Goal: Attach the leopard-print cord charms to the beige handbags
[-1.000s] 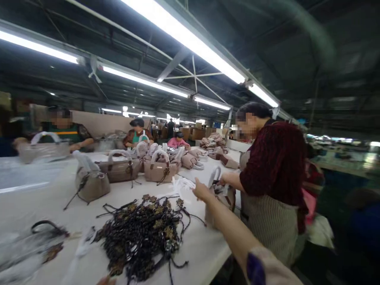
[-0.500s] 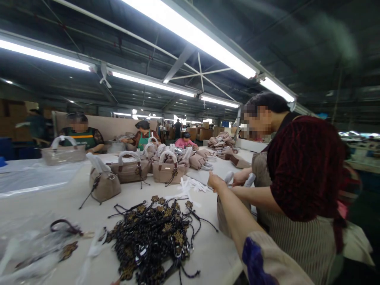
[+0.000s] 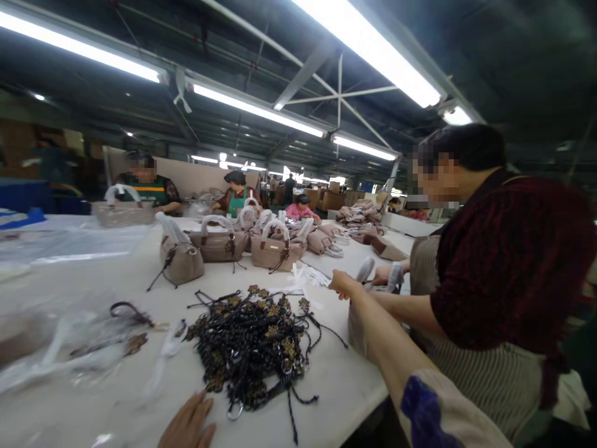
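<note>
My left hand (image 3: 189, 423) lies at the bottom edge with its fingers stretched out on the table. Just beyond it is a heap of black braided cord charms (image 3: 247, 354) with bronze flower pieces and metal rings. My right hand (image 3: 346, 285) reaches forward on the right, its fingers curled together. What they hold, if anything, is hidden. White strips (image 3: 308, 277) lie just left of it. Below and behind my right forearm a taupe handbag (image 3: 358, 333) is partly covered; a co-worker's hands are at its wrapped handles (image 3: 366, 270).
A co-worker in a dark red top (image 3: 508, 249) stands close on my right. Several taupe handbags (image 3: 277, 252) with white-wrapped handles stand across the table. Clear plastic (image 3: 88, 342) and a brown strap (image 3: 130, 311) lie at left. Other people sit at the far side.
The view has shifted, and my left hand has come into sight at the bottom. My right hand stays stretched out near the white strips.
</note>
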{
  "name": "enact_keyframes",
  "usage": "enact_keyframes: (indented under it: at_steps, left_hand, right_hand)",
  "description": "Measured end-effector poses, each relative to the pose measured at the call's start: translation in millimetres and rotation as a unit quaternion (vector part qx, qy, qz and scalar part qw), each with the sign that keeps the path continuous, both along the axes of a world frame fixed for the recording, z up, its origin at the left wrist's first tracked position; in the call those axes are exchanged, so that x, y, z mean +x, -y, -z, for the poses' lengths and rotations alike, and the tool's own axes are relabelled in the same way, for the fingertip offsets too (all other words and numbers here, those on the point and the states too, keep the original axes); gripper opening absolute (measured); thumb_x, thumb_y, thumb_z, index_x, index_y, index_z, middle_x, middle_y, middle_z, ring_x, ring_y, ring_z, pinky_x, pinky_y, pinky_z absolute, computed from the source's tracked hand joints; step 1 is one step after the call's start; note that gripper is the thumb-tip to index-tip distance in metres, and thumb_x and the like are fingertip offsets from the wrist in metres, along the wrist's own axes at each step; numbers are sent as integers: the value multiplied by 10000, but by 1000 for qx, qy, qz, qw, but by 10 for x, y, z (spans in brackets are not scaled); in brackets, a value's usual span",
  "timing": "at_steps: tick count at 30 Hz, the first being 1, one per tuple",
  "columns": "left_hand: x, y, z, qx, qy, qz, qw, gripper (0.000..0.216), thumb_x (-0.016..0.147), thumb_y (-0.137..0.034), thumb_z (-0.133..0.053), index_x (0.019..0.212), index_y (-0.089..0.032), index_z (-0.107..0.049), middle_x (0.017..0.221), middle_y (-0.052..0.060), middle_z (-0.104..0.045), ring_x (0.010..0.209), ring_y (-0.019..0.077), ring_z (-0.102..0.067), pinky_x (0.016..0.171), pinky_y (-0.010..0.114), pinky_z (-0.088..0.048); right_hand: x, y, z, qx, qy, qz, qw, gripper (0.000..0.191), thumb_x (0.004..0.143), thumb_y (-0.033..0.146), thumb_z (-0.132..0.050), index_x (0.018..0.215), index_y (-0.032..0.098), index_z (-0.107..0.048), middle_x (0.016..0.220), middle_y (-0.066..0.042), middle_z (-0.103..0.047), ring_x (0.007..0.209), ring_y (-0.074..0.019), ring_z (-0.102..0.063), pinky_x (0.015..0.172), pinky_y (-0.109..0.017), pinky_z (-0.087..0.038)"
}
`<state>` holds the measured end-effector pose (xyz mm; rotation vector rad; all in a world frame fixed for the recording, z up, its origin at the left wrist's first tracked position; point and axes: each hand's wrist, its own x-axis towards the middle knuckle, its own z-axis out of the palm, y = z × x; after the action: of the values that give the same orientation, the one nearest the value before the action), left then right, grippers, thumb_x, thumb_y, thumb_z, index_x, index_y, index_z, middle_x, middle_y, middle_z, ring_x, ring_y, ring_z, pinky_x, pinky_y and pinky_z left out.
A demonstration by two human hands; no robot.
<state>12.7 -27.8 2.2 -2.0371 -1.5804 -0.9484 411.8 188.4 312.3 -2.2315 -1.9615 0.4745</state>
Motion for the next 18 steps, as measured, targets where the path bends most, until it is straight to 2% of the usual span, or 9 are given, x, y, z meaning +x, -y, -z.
enact_keyframes:
  at_steps: [2,4,6,8,9,12,15,18]
  left_hand:
    - [183,148,-160,-27,39,-51,998,402,880,-377,-456,1183,-175,-626,1224,108,-672,1099,267,-646,921,417,-566]
    - [314,243,-310,-70,68,-74,992,439,894,-337,-428,1274,-151,-545,1319,123,-602,1199,259,-580,1002,431,-507]
    - [387,294,-423,-97,92,-89,987,443,893,-311,-417,1295,-151,-511,1370,127,-554,1262,259,-525,1042,437,-466]
    - [434,320,-509,-130,108,-97,981,484,880,-288,-419,1342,-149,-452,1434,136,-485,1317,263,-465,1068,442,-430]
    - [457,323,-552,-151,111,-98,977,530,865,-293,-440,1371,-138,-414,1465,151,-443,1342,274,-432,1079,450,-411]
    - [528,268,-723,-220,106,-108,964,746,791,-375,-552,1440,-101,-304,1531,215,-308,1404,344,-309,1110,509,-325]
    - [559,89,-925,-296,112,-138,938,903,738,-461,-610,1465,-68,-246,1546,268,-219,1422,406,-223,1117,559,-250]
    - [548,-158,-1061,-332,128,-151,922,992,714,-491,-625,1474,-25,-189,1541,311,-168,1432,424,-163,1125,569,-191]
  right_hand:
    - [-179,135,111,18,1,-49,999,345,926,345,-574,1220,164,-553,1196,-88,-597,1005,-216,-618,849,-428,-531]
    - [-400,359,274,56,-3,-110,992,395,947,360,-525,1291,167,-513,1248,-109,-584,1097,-229,-585,946,-442,-479]
    - [-625,691,493,91,-14,-176,980,479,956,384,-478,1380,164,-442,1338,-126,-541,1225,-224,-507,1060,-396,-386]
    - [-814,1089,766,108,-25,-244,963,564,914,431,-531,1413,192,-422,1431,-101,-472,1317,-223,-421,1116,-355,-316]
    - [-887,1283,917,118,-29,-281,952,594,893,457,-550,1416,203,-427,1466,-94,-436,1354,-235,-375,1136,-368,-284]
    - [-1009,1711,1358,208,-10,-374,904,661,843,508,-589,1425,239,-428,1516,-92,-371,1413,-312,-269,1164,-512,-176]
    - [-1021,1813,1696,260,12,-396,881,759,792,516,-643,1462,289,-366,1563,-68,-282,1436,-351,-198,1159,-566,-127]
    - [-987,1694,1930,263,26,-379,887,752,799,517,-625,1466,294,-359,1563,-69,-281,1433,-359,-208,1145,-572,-172]
